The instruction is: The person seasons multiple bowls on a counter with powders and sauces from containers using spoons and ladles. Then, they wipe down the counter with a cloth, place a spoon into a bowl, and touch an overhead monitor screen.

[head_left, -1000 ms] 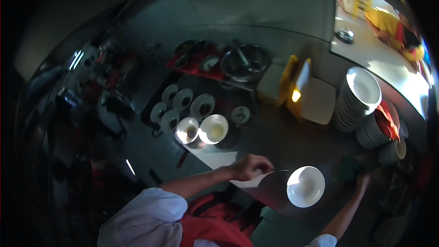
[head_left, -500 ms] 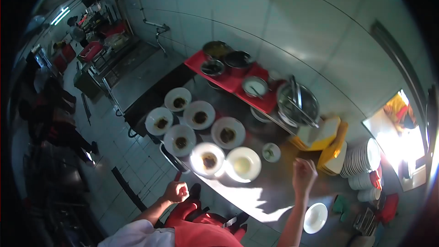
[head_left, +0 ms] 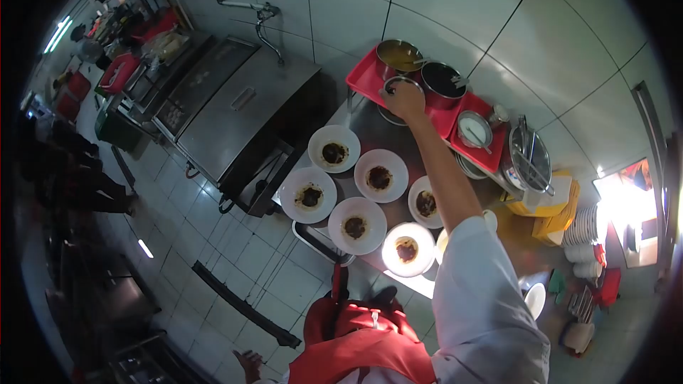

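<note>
My right hand (head_left: 404, 99) reaches over a small metal bowl (head_left: 392, 115) on the red tray (head_left: 366, 75); its fingers are closed at the bowl's rim, and what they hold is hidden. My left hand (head_left: 249, 363) is low at the bottom edge, fingers apart, holding nothing. White bowls with dark sauce, such as this one (head_left: 357, 225), stand on the steel table below the tray. My right arm partly covers one sauce bowl (head_left: 425, 203) and a white bowl beside it.
Pots, one with yellow liquid (head_left: 399, 55), and a white-filled bowl (head_left: 474, 129) stand on the red trays. Yellow containers (head_left: 555, 226) and stacked plates (head_left: 585, 225) are at right. A steel cabinet (head_left: 245, 99) stands left. People in dark clothing (head_left: 78, 171) are at far left.
My right hand has moved up and left from above the table's right part to the red tray. My left hand has dropped lower, its fingers now apart. The view has shifted left.
</note>
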`<state>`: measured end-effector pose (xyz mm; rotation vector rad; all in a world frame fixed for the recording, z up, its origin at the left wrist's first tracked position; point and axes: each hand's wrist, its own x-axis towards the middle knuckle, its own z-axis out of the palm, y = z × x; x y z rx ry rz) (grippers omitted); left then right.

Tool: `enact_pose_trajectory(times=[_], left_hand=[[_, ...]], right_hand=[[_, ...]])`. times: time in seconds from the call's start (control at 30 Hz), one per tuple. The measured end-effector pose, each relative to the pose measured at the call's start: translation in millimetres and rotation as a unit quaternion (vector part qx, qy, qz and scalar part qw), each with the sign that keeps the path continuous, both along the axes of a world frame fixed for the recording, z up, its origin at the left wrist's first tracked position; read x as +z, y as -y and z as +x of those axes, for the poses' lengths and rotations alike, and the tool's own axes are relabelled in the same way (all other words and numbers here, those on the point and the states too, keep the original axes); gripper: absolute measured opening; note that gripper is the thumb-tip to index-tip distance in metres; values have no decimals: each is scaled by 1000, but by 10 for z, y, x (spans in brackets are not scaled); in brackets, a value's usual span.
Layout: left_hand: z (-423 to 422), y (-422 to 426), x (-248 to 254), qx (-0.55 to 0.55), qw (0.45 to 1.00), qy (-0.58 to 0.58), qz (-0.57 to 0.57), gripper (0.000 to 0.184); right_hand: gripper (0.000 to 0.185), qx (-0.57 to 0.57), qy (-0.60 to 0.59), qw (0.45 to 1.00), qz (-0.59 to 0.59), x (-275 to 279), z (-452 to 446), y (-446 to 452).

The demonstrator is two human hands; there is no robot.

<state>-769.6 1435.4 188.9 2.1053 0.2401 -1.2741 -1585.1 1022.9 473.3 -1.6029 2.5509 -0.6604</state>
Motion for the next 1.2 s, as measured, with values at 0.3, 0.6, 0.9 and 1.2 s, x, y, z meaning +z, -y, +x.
enact_pose_trajectory(times=[0.3,0.6,0.9,1.2], left_hand=[[-251,172,-256,-161,975,-155,1,92],[-744,1950,-105,-312,936,-66,-151,77],[-683,1956,-460,-339,937,-43,-67,77],[-1103,1784,-404,-378,920,-47,-88,72]], right_hand=[[21,-61,-89,994,1,66,-295,-57],[16,-72,-63,971,-219,330,-354,-1064],[10,-144,33,980,-134,-1017,444,-3092],[13,-112,66,929,-346,-103,65,-1988]])
